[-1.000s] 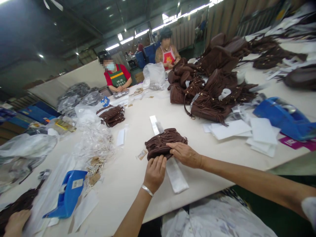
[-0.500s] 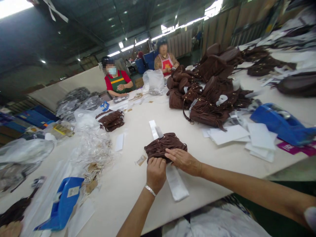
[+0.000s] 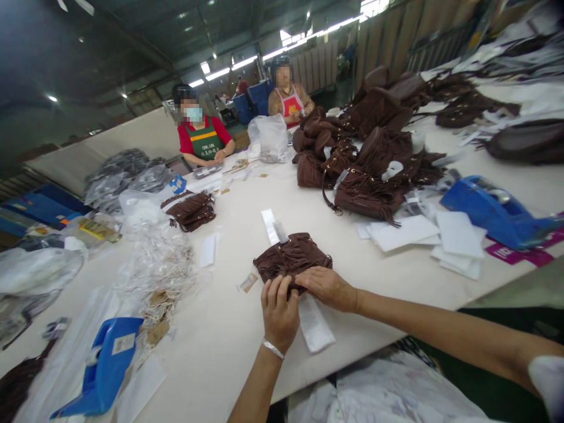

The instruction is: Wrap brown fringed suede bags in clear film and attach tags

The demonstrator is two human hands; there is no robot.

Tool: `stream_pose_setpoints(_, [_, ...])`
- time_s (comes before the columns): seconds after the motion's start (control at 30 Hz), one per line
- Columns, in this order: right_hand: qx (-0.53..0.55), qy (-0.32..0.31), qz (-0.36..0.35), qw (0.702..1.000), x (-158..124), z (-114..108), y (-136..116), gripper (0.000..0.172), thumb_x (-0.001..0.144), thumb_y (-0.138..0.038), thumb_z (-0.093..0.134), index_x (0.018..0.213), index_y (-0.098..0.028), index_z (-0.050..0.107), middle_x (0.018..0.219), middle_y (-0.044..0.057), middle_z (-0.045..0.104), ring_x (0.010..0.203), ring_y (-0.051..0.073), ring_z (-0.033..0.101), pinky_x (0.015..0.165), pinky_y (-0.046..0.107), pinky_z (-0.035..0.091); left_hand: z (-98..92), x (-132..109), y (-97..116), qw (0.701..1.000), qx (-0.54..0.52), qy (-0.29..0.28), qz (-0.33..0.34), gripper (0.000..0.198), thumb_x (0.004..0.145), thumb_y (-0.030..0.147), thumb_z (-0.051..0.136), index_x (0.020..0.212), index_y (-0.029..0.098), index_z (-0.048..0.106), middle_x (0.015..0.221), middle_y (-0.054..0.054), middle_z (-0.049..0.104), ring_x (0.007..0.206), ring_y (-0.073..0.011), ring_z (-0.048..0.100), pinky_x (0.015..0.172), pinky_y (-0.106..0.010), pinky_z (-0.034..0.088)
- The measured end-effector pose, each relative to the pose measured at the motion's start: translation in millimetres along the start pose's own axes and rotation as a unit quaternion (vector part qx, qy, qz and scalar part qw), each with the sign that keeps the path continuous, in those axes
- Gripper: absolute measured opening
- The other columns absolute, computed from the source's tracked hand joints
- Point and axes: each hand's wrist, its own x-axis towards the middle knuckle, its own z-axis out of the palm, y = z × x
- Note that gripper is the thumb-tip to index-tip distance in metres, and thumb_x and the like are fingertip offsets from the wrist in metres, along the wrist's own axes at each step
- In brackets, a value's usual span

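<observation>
A dark brown fringed bag [image 3: 286, 256] lies folded on the table in front of me. My left hand [image 3: 281, 314] has its fingers curled over the near edge of the bag, and a silvery bracelet circles that wrist. Against the same edge, just to the right, my right hand [image 3: 328, 288] presses with its fingers close together; its thumb is mostly hidden. A white strip [image 3: 316, 326] runs beneath the bag and sticks out on the near and far sides. Left of the bag lies a small tan tag [image 3: 247, 283] in clear wrapping.
Blue tape dispensers stand at left [image 3: 103, 367] and right [image 3: 496, 211]. Brown bags [image 3: 374, 158] are heaped at back right, with white sheets [image 3: 403, 232] before them. Clear plastic bags [image 3: 158, 235] and a brown fringed bundle [image 3: 189, 210] lie left. Two co-workers sit across the table.
My left hand's fingers have straightened somewhat and shifted along the near edge of the bag. My right hand has slid slightly toward that edge. The camera view has shifted a little.
</observation>
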Motion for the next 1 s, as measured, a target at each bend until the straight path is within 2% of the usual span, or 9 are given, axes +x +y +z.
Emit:
stream_pose_setpoints(0.13, [0.035,-0.043,0.096,0.994,-2,-7,-5,0.036,0.096,-0.030,0.052,0.128,-0.014,0.051,0.118,0.013,0.066,0.108,0.022,0.062,0.093,0.038,0.052,0.5,-1,-1,0.999,-0.021,-0.024,0.022,0.012,0.088,0.010,0.056,0.094,0.019,0.062,0.131,-0.016,0.058,0.129,-0.0285,0.050,0.107,-0.063,0.037])
stream_pose_setpoints(0.23, [0.031,-0.082,0.124,0.988,4,-13,-5,0.032,0.096,-0.025,0.051,0.126,-0.016,0.054,0.114,0.010,0.067,0.102,0.021,0.064,0.088,0.036,0.052,1.6,-3,1,0.999,-0.026,-0.031,0.019,0.013,0.088,0.009,0.055,0.094,0.019,0.061,0.133,-0.016,0.058,0.130,-0.0283,0.049,0.108,-0.065,0.035])
stream_pose_setpoints(0.37, [-0.030,-0.093,0.107,0.989,22,-20,0,0.016,0.096,-0.021,0.050,0.102,-0.017,0.063,0.092,0.007,0.069,0.087,0.019,0.062,0.079,0.032,0.051,0.4,-1,7,0.998,-0.035,-0.038,0.029,0.011,0.088,0.009,0.056,0.091,0.018,0.061,0.138,-0.017,0.055,0.135,-0.0297,0.044,0.108,-0.066,0.035])
stream_pose_setpoints(0.43, [-0.084,-0.081,0.080,0.990,29,-21,3,0.017,0.097,-0.022,0.048,0.094,-0.017,0.064,0.087,0.007,0.068,0.084,0.019,0.061,0.078,0.033,0.050,-1.2,1,10,0.998,-0.041,-0.038,0.028,0.011,0.087,0.009,0.056,0.091,0.018,0.061,0.139,-0.017,0.053,0.136,-0.0307,0.042,0.108,-0.067,0.035])
stream_pose_setpoints(0.57, [-0.173,-0.038,-0.032,0.984,27,-9,11,0.021,0.098,-0.020,0.044,0.095,-0.018,0.064,0.097,0.008,0.069,0.089,0.018,0.061,0.079,0.033,0.048,0.5,5,10,0.998,-0.049,-0.034,0.009,0.010,0.089,0.012,0.055,0.095,0.018,0.061,0.140,-0.017,0.053,0.137,-0.0315,0.040,0.107,-0.069,0.035])
stream_pose_setpoints(0.67, [-0.184,-0.002,-0.073,0.980,13,7,16,0.019,0.098,-0.019,0.045,0.093,-0.018,0.064,0.103,0.008,0.070,0.091,0.017,0.063,0.078,0.032,0.049,8.4,1,8,0.998,-0.057,-0.036,0.011,0.014,0.090,0.012,0.053,0.099,0.017,0.062,0.134,-0.018,0.057,0.134,-0.0291,0.045,0.107,-0.064,0.038])
stream_pose_setpoints(0.8, [-0.184,0.000,-0.079,0.980,-4,20,18,0.018,0.097,-0.020,0.047,0.093,-0.017,0.064,0.105,0.009,0.070,0.093,0.017,0.065,0.077,0.031,0.051,19.7,-8,7,0.997,-0.073,-0.035,0.015,0.022,0.088,0.007,0.052,0.105,0.016,0.062,0.120,-0.015,0.065,0.119,-0.0246,0.058,0.106,-0.055,0.044])
stream_pose_setpoints(1.0, [-0.129,-0.017,-0.056,0.990,-16,13,11,0.023,0.098,-0.015,0.045,0.113,-0.011,0.061,0.109,0.012,0.070,0.101,0.017,0.066,0.085,0.031,0.055,23.1,-15,8,0.995,-0.092,-0.025,-0.005,0.017,0.088,0.007,0.053,0.097,0.016,0.064,0.107,-0.012,0.068,0.107,-0.0239,0.062,0.095,-0.049,0.052])
